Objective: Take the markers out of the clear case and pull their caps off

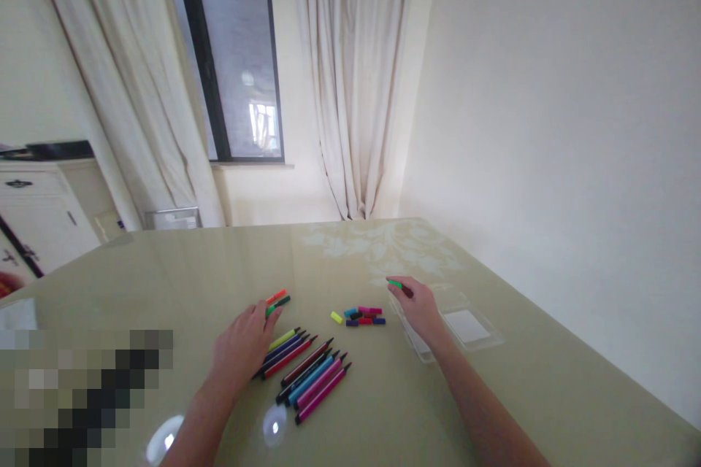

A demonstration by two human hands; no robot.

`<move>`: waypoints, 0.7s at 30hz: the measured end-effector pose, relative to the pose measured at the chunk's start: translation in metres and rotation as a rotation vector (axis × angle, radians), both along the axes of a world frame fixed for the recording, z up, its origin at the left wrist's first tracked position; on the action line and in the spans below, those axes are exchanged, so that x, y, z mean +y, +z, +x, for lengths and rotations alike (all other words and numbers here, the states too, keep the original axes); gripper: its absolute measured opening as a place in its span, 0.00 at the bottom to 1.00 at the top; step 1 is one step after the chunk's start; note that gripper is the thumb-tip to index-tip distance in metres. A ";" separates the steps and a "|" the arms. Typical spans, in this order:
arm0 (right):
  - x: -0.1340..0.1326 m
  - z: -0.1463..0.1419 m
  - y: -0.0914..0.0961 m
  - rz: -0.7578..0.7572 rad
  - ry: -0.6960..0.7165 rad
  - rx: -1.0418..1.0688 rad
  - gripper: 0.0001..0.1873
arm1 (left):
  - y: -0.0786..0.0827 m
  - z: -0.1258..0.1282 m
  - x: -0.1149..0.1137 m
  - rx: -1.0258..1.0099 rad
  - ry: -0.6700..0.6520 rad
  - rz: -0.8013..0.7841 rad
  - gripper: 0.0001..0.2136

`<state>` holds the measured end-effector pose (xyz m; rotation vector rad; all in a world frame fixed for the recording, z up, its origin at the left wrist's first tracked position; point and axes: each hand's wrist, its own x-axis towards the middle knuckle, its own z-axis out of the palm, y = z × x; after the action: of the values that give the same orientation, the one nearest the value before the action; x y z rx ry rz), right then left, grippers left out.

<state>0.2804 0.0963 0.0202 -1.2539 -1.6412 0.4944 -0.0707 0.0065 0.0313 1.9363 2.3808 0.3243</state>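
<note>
My left hand (247, 336) is closed over a green marker (270, 311), with most of that marker hidden under the fingers. An orange marker (277, 296) and a dark green piece (282, 301) show just beyond its fingertips. Beside and partly under this hand lie several uncapped markers in a slanted row, among them a red marker (290, 357), a blue marker (312, 378) and a magenta marker (324, 394). My right hand (419, 306) pinches a small green cap (394, 283) above the edge of a clear plastic case (496, 341).
Between my hands is a cluster of loose caps, with a yellow cap (336, 317) and a red cap (365, 322) among them. The glossy table (180, 270) meets a white wall (575, 124) on the right. Curtains (361, 73) and a window (241, 51) stand behind.
</note>
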 end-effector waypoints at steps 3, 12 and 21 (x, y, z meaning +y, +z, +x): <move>0.003 0.001 -0.009 -0.016 0.025 -0.129 0.17 | -0.006 -0.001 0.001 -0.007 -0.033 -0.055 0.15; -0.007 -0.014 -0.015 -0.011 0.087 -0.414 0.16 | -0.021 -0.018 0.011 0.026 -0.036 0.121 0.13; -0.014 -0.029 -0.005 -0.044 0.102 -0.595 0.17 | -0.026 -0.026 0.009 0.156 0.015 0.077 0.11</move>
<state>0.2518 0.0827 0.0157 -1.4412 -2.2060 0.2236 -0.0966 0.0160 0.0051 2.0494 2.5148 0.2796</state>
